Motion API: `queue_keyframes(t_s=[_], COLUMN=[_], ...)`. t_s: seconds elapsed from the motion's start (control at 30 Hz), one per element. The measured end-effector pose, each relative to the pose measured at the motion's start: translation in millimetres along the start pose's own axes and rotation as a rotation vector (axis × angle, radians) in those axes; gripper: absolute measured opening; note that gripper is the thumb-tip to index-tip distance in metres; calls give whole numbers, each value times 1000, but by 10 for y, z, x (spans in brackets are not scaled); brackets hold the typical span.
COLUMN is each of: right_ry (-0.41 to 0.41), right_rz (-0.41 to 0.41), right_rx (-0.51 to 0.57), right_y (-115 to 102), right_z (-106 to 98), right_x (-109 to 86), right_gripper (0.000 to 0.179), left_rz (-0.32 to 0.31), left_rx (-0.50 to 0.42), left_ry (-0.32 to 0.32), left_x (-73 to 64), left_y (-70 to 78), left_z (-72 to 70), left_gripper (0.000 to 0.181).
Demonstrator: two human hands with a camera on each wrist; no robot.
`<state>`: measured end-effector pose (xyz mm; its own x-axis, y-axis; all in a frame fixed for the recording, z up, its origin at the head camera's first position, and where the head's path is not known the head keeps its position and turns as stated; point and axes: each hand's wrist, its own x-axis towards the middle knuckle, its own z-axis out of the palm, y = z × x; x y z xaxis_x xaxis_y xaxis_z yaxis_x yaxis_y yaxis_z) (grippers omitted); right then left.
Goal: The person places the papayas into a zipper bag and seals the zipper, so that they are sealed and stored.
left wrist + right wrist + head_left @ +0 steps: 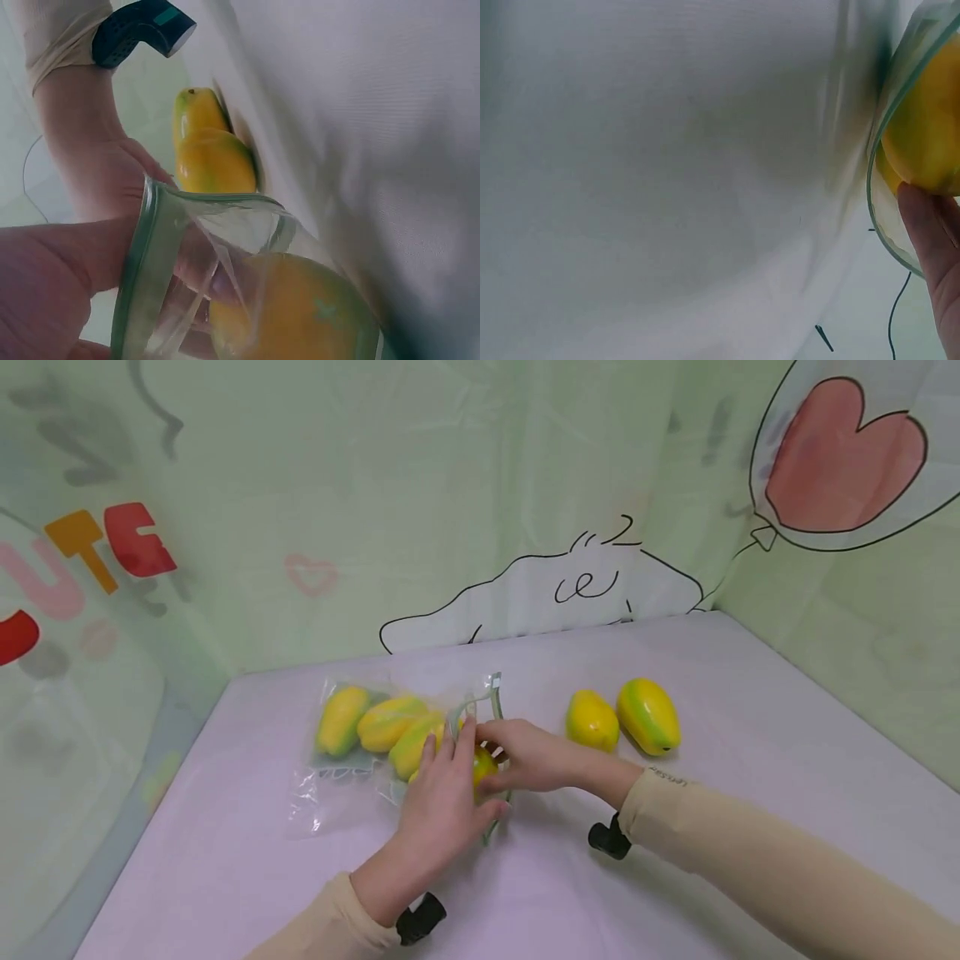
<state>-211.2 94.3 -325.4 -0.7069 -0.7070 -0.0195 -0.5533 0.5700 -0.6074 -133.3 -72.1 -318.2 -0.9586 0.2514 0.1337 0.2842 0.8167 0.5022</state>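
Observation:
A clear plastic bag with a green-edged mouth lies with its mouth toward the right. My right hand reaches into that mouth and grips a yellow-green papaya; the same fruit shows through the film in the left wrist view. Across the bag lies my left hand, its fingers straight and its thumb spread beside the mouth's lower edge. Another papaya shows through plastic just left of these fingers. Farther left, two more papayas, one at the end and one beside it, lie under clear film.
Two loose papayas, a smaller-looking one and a larger one, rest on the pale lilac tabletop right of the bag. Crumpled clear film spreads at the left. Printed curtains rise behind and at both sides.

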Motion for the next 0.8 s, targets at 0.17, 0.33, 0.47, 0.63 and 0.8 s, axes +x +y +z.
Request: queue_keyframes(t_s=[0.17,0.33,0.47,0.63,0.8], right_ry=[8,-1,-6,2,11], right_rz=[24,51,49,31,25], right_rx=[-6,23,35,29,-2], right_y=[2,11,22,15,-29], right_z=[5,5,21,47,65], right_x=[1,3,9,10,23], right_gripper=[61,62,59,58,57], left_rz=[26,60,67,72,87], left_rx=[-37,-34,6,13,-28], left_ry=[-153,-222,-226,-190,-96], left_x=[-29,-67,-97,-120,-110], left_y=[-92,-185,-197,-194,-194], left_z=[-96,-188,-194,-195,-251], left_gripper=[123,132,130,125,120])
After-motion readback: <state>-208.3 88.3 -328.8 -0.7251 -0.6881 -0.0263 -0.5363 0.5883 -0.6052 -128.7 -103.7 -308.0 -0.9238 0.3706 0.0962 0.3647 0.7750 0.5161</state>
